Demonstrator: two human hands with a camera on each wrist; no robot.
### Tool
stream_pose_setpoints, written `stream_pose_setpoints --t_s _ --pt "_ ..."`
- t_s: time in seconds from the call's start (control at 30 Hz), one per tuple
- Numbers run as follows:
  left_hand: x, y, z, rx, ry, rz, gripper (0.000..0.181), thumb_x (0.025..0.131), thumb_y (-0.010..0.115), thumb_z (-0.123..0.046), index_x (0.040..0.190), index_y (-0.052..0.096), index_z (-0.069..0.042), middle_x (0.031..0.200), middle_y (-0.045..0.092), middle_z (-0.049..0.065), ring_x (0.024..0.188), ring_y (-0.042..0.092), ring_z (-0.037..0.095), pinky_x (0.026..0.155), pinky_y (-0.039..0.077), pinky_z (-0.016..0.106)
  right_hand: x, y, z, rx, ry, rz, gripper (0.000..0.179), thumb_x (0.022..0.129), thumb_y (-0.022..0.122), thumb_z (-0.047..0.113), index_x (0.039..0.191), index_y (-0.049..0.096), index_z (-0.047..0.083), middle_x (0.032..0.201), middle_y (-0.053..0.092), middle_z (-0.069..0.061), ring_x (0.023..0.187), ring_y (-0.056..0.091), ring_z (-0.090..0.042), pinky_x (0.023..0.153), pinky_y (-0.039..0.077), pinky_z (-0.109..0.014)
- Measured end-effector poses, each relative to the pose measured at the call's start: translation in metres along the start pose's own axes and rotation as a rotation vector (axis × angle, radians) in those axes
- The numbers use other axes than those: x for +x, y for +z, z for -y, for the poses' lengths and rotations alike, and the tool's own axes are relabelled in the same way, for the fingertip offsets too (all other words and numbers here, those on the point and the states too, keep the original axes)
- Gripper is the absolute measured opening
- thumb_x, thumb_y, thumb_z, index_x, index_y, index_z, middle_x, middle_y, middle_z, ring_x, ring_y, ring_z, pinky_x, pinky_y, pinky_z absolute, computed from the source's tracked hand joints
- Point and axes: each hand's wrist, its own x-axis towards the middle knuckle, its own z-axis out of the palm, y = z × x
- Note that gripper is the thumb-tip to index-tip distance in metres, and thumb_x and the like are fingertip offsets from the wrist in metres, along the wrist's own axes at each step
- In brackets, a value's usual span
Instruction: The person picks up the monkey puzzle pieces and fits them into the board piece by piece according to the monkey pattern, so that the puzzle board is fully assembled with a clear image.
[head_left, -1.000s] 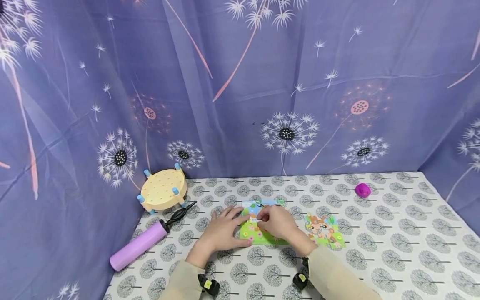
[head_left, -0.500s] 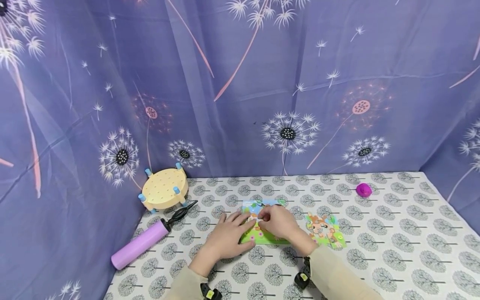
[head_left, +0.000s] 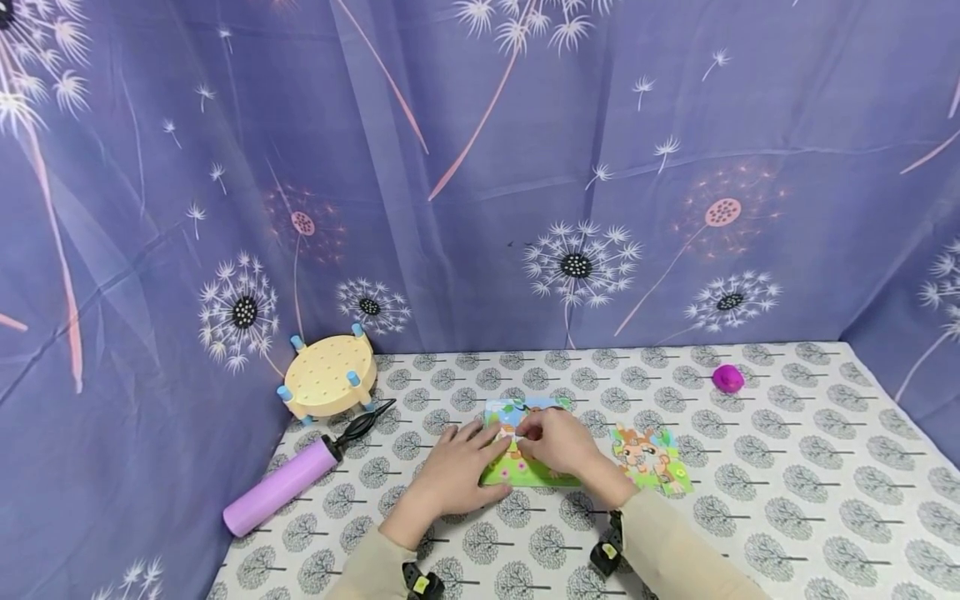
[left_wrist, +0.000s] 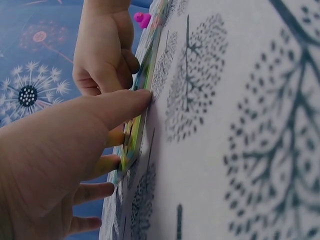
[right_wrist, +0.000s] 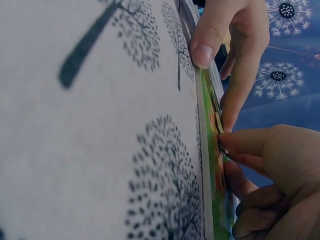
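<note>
A flat jigsaw puzzle board (head_left: 528, 477) with a bright cartoon picture lies on the table, both hands over it. My left hand (head_left: 456, 468) rests at its left side, fingers spread onto the picture, thumb (left_wrist: 142, 98) at the near edge. On the board, my right hand (head_left: 564, 443) pinches a small puzzle piece (right_wrist: 223, 142) between thumb and index finger, the other fingers curled. The left index fingertip comes right up to that piece in the right wrist view. The palms hide much of the board's middle and right part.
Right of the board lies a group of joined puzzle pieces (head_left: 648, 460) showing an animal face. A purple hand pump (head_left: 281, 487) and a yellow pegged stool-like toy (head_left: 330, 377) stand at left. A small magenta object (head_left: 727, 379) sits at back right, before a curtain (head_left: 480, 250).
My left hand has slid slightly right and its fingers have come closer to the right fingertips. The right hand has stayed at the same spot on the board.
</note>
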Motion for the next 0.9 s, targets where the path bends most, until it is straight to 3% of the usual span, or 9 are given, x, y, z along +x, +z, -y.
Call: stream_pose_setpoints --t_s 0.43,0.67,0.9 --pt "0.0 0.005 0.003 -0.003 0.013 -0.004 0.079 0.096 0.055 -0.068 0.161 0.041 -0.027 0.168 0.033 0.001 0.149 0.036 0.032 0.118 0.032 0.064 0.0 -0.002 -0.003 0.062 -0.005 0.021 0.009 0.088 0.081 0.016 0.097 0.08 0.016 0.077 0.063 0.012 0.064 0.055 -0.006 0.06 0.048 -0.027" --pt "0.001 0.007 -0.001 -0.011 0.044 -0.031 0.078 0.098 0.055 -0.064 0.16 0.044 -0.017 0.167 0.035 0.001 0.152 0.033 0.024 0.122 0.029 0.058 -0.003 -0.004 -0.008 0.118 -0.015 0.036 0.011 0.087 0.081 0.013 0.098 0.078 0.013 0.078 0.065 0.011 0.066 0.058 -0.008 0.063 0.051 -0.029" --pt "0.001 0.007 -0.003 -0.021 0.021 -0.026 0.08 0.097 0.057 -0.063 0.159 0.044 -0.015 0.166 0.036 0.003 0.151 0.034 0.022 0.123 0.027 0.055 -0.009 -0.016 -0.018 0.183 0.0 0.05 0.01 0.092 0.077 0.013 0.102 0.077 0.015 0.082 0.067 0.009 0.058 0.058 -0.01 0.051 0.05 -0.026"
